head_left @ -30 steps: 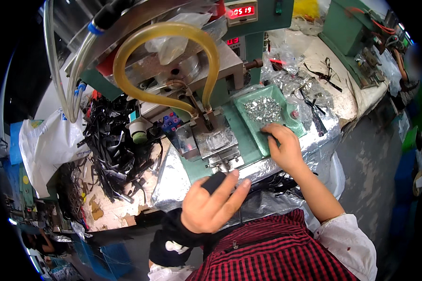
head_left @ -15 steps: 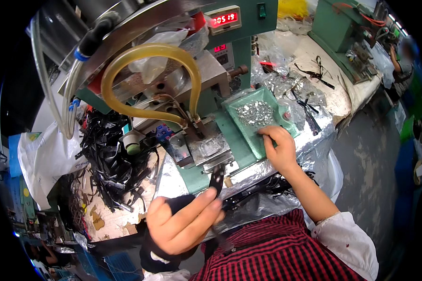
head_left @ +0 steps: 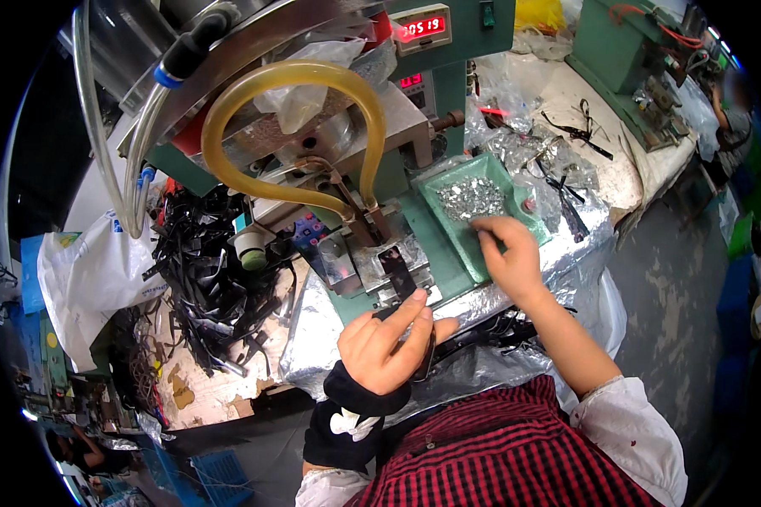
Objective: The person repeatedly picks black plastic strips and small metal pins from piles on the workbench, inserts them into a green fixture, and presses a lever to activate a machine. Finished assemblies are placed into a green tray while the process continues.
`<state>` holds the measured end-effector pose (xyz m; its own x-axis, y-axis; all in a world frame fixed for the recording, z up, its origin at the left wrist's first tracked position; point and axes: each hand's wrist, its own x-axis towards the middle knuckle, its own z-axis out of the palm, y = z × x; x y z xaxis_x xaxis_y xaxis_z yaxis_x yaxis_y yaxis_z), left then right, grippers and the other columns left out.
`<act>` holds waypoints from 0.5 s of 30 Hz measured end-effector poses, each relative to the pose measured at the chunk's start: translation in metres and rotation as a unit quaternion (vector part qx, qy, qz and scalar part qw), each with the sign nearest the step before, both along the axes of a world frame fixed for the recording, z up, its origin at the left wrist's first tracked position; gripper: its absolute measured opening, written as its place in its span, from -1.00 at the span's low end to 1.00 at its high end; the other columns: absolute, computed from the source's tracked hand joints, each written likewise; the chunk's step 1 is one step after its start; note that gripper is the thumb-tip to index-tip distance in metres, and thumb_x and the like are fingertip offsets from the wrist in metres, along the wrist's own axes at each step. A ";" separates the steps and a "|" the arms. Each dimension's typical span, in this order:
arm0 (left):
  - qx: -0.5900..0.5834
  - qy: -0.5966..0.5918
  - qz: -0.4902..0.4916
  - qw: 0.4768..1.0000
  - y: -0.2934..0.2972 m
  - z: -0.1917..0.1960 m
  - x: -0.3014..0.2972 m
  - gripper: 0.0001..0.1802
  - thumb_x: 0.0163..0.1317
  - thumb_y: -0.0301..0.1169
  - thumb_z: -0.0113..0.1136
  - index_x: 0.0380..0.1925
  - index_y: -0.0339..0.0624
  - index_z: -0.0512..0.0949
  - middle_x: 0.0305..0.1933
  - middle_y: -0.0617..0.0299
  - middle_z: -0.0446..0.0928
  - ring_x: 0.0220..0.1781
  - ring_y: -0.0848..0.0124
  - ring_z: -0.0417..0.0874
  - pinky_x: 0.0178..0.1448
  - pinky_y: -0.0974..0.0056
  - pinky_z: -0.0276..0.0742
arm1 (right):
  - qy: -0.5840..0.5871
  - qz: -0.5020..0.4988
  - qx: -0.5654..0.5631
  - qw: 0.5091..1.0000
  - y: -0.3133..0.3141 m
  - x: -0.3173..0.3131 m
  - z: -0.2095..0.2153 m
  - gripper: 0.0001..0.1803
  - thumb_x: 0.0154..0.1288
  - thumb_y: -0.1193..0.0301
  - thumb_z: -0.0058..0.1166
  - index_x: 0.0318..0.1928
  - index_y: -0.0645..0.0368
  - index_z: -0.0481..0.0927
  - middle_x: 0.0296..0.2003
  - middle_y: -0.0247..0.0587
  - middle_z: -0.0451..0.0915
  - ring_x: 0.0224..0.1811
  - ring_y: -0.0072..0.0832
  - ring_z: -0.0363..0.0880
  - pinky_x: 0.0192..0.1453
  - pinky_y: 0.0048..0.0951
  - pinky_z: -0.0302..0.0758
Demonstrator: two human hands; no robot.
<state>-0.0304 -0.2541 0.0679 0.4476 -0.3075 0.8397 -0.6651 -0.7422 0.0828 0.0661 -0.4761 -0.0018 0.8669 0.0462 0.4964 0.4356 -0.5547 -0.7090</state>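
My left hand (head_left: 387,348) is closed on a flat black eyeglass temple (head_left: 396,272). The temple's far end lies on the metal block (head_left: 379,269) of a green bench machine, below its copper-coloured electrode tips (head_left: 370,226). At the right, my right hand (head_left: 512,260) hangs over the near right part of a green tray (head_left: 468,251). Its thumb and forefinger come together in a pinch; whatever lies between them is too small to make out. Small silvery metal pieces (head_left: 472,198) are heaped in the tray, just beyond those fingertips.
A thick yellowish hose (head_left: 292,72) loops in front of the machine. Many black temples (head_left: 207,279) lie piled at the left, beside a white plastic bag (head_left: 101,283). Black glasses parts (head_left: 566,198) rest on plastic at the right. Foil (head_left: 313,338) covers the bench edge.
My left hand has moved forward and right, bringing the temple onto the machine's block. My right hand stays pinched near the heap of metal pieces. The view has shifted slightly.
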 end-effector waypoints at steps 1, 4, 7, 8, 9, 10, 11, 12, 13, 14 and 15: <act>0.001 -0.004 -0.007 1.000 0.000 -0.002 0.002 -0.56 -0.05 -0.30 0.69 -0.20 -0.10 0.65 -0.05 0.19 0.74 -0.61 0.48 0.43 -0.51 0.39 0.31 | -0.006 -0.020 0.030 0.999 -0.003 0.006 0.002 -0.82 0.30 0.54 0.13 -0.14 0.21 0.73 -0.17 -0.07 0.74 -0.09 -0.13 0.72 0.05 -0.22 0.59; 0.001 -0.009 -0.028 1.000 0.001 -0.001 0.007 -0.56 -0.04 -0.32 0.68 -0.19 -0.11 0.64 -0.08 0.18 0.74 -0.63 0.48 0.42 -0.52 0.38 0.29 | -0.007 -0.060 0.075 0.995 -0.015 0.024 0.011 -0.81 0.31 0.53 0.13 -0.10 0.22 0.72 -0.15 -0.07 0.74 -0.08 -0.18 0.72 0.06 -0.26 0.57; -0.008 -0.013 -0.035 0.999 0.001 -0.006 0.007 -0.56 -0.04 -0.35 0.68 -0.18 -0.11 0.64 -0.10 0.14 0.74 -0.64 0.48 0.42 -0.53 0.38 0.28 | 0.038 -0.063 0.039 0.997 -0.031 0.035 0.007 -0.83 0.29 0.52 0.17 -0.12 0.22 0.69 -0.16 -0.08 0.72 -0.11 -0.19 0.70 0.02 -0.28 0.57; -0.009 -0.019 -0.037 0.999 0.001 -0.008 0.007 -0.55 -0.04 -0.35 0.68 -0.17 -0.11 0.64 -0.10 0.14 0.74 -0.63 0.48 0.43 -0.53 0.38 0.28 | 0.033 -0.057 0.018 0.998 -0.027 0.025 0.001 -0.87 0.22 0.49 0.22 -0.21 0.19 0.69 -0.23 -0.11 0.70 -0.13 -0.15 0.67 0.02 -0.22 0.56; -0.011 -0.026 -0.038 0.999 0.002 -0.010 0.009 -0.55 -0.04 -0.36 0.68 -0.17 -0.12 0.63 -0.11 0.14 0.74 -0.63 0.48 0.43 -0.53 0.39 0.27 | 0.049 -0.051 -0.023 0.997 -0.028 0.018 0.000 -0.88 0.20 0.48 0.24 -0.23 0.18 0.69 -0.25 -0.12 0.69 -0.12 -0.14 0.65 0.04 -0.20 0.55; -0.012 -0.032 -0.038 0.999 0.001 -0.011 0.010 -0.54 -0.05 -0.36 0.68 -0.16 -0.12 0.63 -0.11 0.13 0.74 -0.63 0.48 0.43 -0.53 0.39 0.27 | 0.064 -0.046 -0.064 0.995 -0.029 0.012 0.000 -0.88 0.18 0.47 0.26 -0.25 0.17 0.69 -0.26 -0.13 0.68 -0.11 -0.13 0.64 0.05 -0.18 0.55; -0.017 -0.031 -0.040 0.999 0.000 -0.008 0.010 -0.51 -0.06 -0.38 0.69 -0.14 -0.14 0.62 -0.13 0.14 0.74 -0.62 0.48 0.45 -0.53 0.38 0.28 | 0.079 -0.042 -0.101 0.991 -0.028 0.007 0.000 -0.89 0.16 0.46 0.27 -0.27 0.15 0.70 -0.28 -0.14 0.67 -0.10 -0.12 0.62 0.07 -0.16 0.54; -0.021 -0.025 -0.040 0.999 0.000 -0.010 0.009 -0.51 -0.07 -0.38 0.69 -0.14 -0.15 0.63 -0.11 0.13 0.75 -0.61 0.47 0.48 -0.53 0.38 0.28 | 0.054 -0.058 -0.120 0.990 -0.024 0.002 0.001 -0.90 0.11 0.45 0.32 -0.32 0.12 0.70 -0.32 -0.18 0.62 -0.07 -0.11 0.58 0.09 -0.11 0.51; -0.025 -0.019 -0.040 0.999 0.000 -0.012 0.007 -0.51 -0.08 -0.38 0.69 -0.14 -0.17 0.64 -0.09 0.11 0.75 -0.59 0.46 0.51 -0.53 0.38 0.29 | 0.041 -0.064 -0.143 0.987 -0.020 0.004 0.001 -0.89 0.09 0.44 0.33 -0.33 0.11 0.70 -0.32 -0.18 0.62 -0.07 -0.11 0.58 0.08 -0.10 0.51; -0.041 0.012 -0.030 0.999 -0.001 -0.012 0.003 -0.50 -0.06 -0.40 0.67 -0.12 -0.19 0.63 -0.08 0.06 0.75 -0.48 0.38 0.60 -0.45 0.36 0.41 | 0.031 -0.075 -0.160 0.984 -0.016 0.005 -0.001 -0.89 0.08 0.43 0.35 -0.34 0.11 0.69 -0.33 -0.19 0.61 -0.07 -0.12 0.58 0.06 -0.10 0.51; -0.056 0.042 -0.018 0.997 -0.003 -0.012 -0.005 -0.50 -0.04 -0.41 0.66 -0.09 -0.21 0.62 -0.08 0.01 0.75 -0.38 0.30 0.70 -0.38 0.34 0.52 | 0.020 -0.086 -0.177 0.980 -0.012 0.005 -0.002 -0.88 0.07 0.42 0.36 -0.35 0.10 0.69 -0.33 -0.19 0.60 -0.06 -0.12 0.57 0.04 -0.10 0.51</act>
<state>-0.0357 -0.2575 0.0560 0.5084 -0.2311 0.8295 -0.6781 -0.7012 0.2203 0.0713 -0.4879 -0.0038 0.8958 0.0612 0.4403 0.2897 -0.8315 -0.4740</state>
